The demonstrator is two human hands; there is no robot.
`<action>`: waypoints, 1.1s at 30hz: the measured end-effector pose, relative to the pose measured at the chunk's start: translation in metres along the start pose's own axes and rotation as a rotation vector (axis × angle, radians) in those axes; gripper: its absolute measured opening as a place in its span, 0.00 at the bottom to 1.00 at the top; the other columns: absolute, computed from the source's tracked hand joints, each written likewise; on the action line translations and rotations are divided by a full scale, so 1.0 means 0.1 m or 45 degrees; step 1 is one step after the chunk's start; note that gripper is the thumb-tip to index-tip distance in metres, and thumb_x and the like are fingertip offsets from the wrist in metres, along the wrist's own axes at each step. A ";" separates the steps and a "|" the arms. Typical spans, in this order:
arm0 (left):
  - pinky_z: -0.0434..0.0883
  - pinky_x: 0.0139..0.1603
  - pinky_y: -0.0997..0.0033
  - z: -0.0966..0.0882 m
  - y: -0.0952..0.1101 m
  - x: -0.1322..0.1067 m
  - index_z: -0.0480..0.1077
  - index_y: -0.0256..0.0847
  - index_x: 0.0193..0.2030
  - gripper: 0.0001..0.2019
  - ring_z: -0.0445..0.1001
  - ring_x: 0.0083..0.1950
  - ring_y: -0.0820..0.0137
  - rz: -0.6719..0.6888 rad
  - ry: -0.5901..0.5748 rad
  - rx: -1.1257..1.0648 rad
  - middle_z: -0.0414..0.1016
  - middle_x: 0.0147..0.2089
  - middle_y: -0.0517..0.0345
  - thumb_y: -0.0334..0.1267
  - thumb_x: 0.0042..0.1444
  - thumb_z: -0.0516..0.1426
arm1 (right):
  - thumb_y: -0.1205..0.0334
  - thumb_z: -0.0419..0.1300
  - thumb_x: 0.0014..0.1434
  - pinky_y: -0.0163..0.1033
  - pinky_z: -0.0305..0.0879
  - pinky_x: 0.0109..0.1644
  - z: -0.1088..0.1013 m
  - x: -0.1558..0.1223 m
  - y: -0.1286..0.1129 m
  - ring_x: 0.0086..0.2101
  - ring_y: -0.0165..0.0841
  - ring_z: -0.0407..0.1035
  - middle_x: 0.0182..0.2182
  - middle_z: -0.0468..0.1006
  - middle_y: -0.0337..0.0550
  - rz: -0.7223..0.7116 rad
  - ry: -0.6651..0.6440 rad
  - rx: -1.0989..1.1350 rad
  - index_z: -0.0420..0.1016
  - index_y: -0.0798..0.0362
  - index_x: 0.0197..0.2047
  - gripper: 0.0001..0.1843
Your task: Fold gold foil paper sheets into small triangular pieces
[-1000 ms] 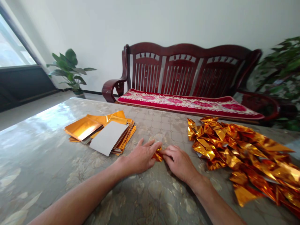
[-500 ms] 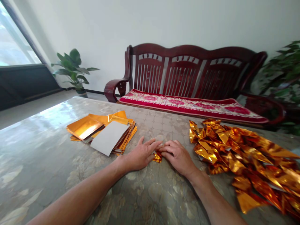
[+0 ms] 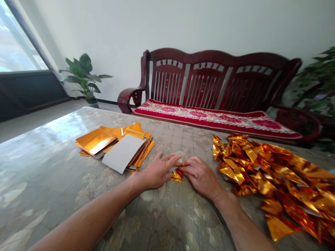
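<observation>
A small piece of gold foil paper [image 3: 177, 175] lies on the marbled table [image 3: 52, 174] between my two hands. My left hand [image 3: 158, 171] rests on it from the left, fingers stretched flat and pressing down. My right hand [image 3: 200, 176] comes from the right with its fingers together, pinching or pressing the paper's top edge. Most of the piece is hidden under the fingers. A stack of flat gold foil sheets [image 3: 116, 146], one lying white side up, sits to the left of my left hand. A heap of folded gold foil pieces [image 3: 267, 174] spreads out to the right.
Behind the table stands a dark red wooden bench [image 3: 209, 80] with a red patterned cushion [image 3: 214, 118]. A potted plant [image 3: 82, 78] stands on the floor at the back left by a window. More foliage [image 3: 321, 83] shows at the right edge.
Both hands stay on the small foil piece. Their fingertips have slid slightly away from me over it, and more of the gold piece shows below them.
</observation>
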State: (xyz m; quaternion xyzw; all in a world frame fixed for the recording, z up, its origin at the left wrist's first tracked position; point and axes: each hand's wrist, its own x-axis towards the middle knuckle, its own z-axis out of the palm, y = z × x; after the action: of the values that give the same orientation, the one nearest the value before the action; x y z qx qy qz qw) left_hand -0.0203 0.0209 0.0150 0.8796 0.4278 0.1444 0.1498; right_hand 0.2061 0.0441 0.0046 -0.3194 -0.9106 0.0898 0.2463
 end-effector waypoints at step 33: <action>0.70 0.46 0.68 0.07 0.38 -0.07 0.72 0.44 0.48 0.09 0.70 0.45 0.65 0.073 -0.020 0.413 0.74 0.45 0.57 0.34 0.66 0.51 | 0.64 0.61 0.62 0.40 0.64 0.47 0.05 0.06 0.06 0.42 0.35 0.68 0.38 0.80 0.39 0.152 -0.011 0.208 0.82 0.44 0.42 0.09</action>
State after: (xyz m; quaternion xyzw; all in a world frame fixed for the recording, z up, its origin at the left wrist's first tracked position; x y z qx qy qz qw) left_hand 0.0050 -0.0079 0.0219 0.9052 0.4189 0.0709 0.0051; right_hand 0.2026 0.0523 0.0014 -0.3516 -0.8807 0.1796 0.2618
